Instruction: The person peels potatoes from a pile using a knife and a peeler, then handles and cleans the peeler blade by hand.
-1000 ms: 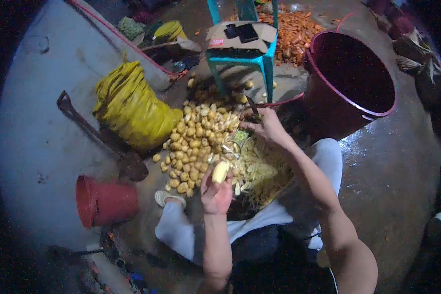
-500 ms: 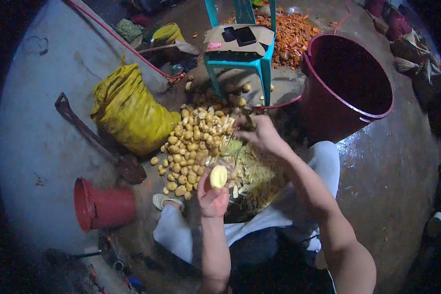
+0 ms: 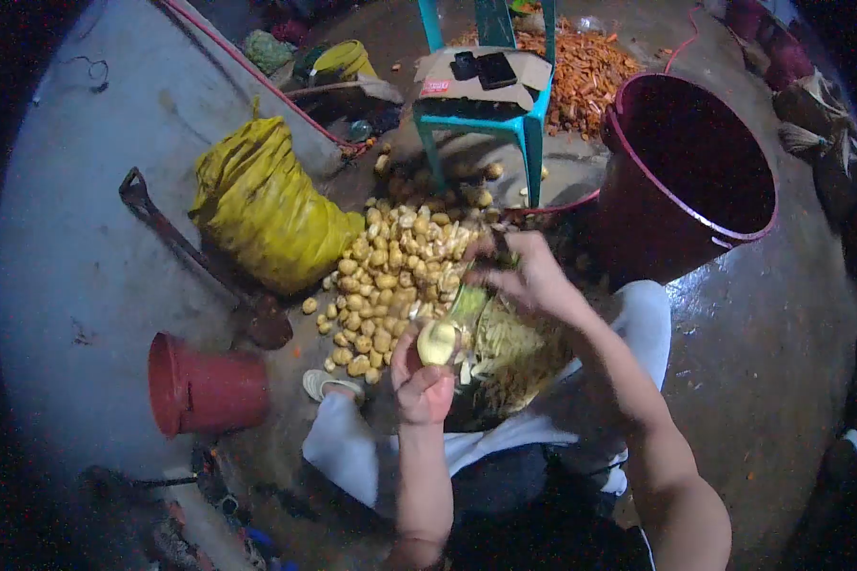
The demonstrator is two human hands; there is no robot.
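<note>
My left hand [image 3: 423, 385] is wrapped round a peeled, pale yellow potato [image 3: 438, 341], held up above my lap. To its upper right, my right hand [image 3: 528, 274] is bent with its fingers closed round something dark and narrow, too blurred to name. Below those fingers is a smeared pale green shape [image 3: 470, 301]; I cannot tell what it is. Beyond my left hand lies a heap of unpeeled and cut-looking potatoes [image 3: 386, 282] on the floor. Pale peelings [image 3: 516, 343] are piled under my right forearm.
A yellow sack [image 3: 271, 214] leans left of the heap, beside a shovel [image 3: 186, 238]. A red bucket [image 3: 221, 388] lies nearer. A teal chair [image 3: 531, 143] carries cardboard and dark devices. A large maroon bin [image 3: 657, 214] stands right; orange pieces [image 3: 590, 81] cover the floor behind.
The scene has shifted slightly right in view. The potato in my left hand has turned and shows a rounder side. My right hand has come slightly lower, still near the potato.
</note>
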